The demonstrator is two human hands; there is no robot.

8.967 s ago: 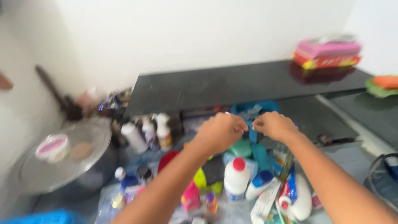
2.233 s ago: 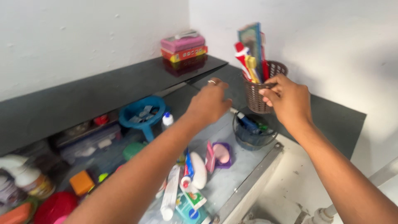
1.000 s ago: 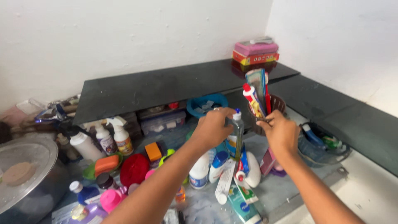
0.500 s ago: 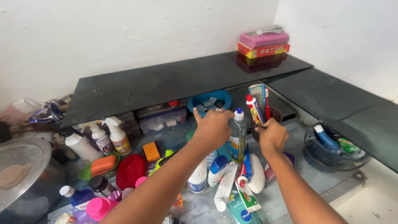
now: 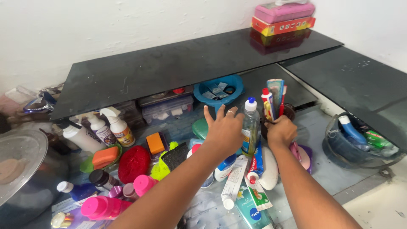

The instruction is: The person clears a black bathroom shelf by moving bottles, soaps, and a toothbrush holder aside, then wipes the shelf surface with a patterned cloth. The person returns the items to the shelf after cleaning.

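My right hand (image 5: pixel 280 131) is closed around a small brown holder cup (image 5: pixel 290 111) that stands among the clutter and holds toothbrushes and a toothpaste tube (image 5: pixel 273 95). My left hand (image 5: pixel 224 132) is spread with fingers apart, a ring on one finger. It rests against the left side of an upright clear bottle with a blue cap (image 5: pixel 250 125). The bottle stands just left of the holder cup. White bottles and toothpaste tubes (image 5: pixel 254 191) lie below both hands.
A blue funnel-shaped bowl (image 5: pixel 218 88) sits behind the hands under a dark stone shelf (image 5: pixel 169 63). Pink and red boxes (image 5: pixel 282 17) lie in the far corner. A clear basin (image 5: pixel 360 146) stands right. Spray bottles (image 5: pixel 114 127), a red scrubber (image 5: pixel 133 163) and a steel pot lid (image 5: pixel 19 161) fill the left.
My right hand carried the holder cup from the corner counter down beside the bottle. My left hand gripped the clear bottle half a second ago and has now spread its fingers.
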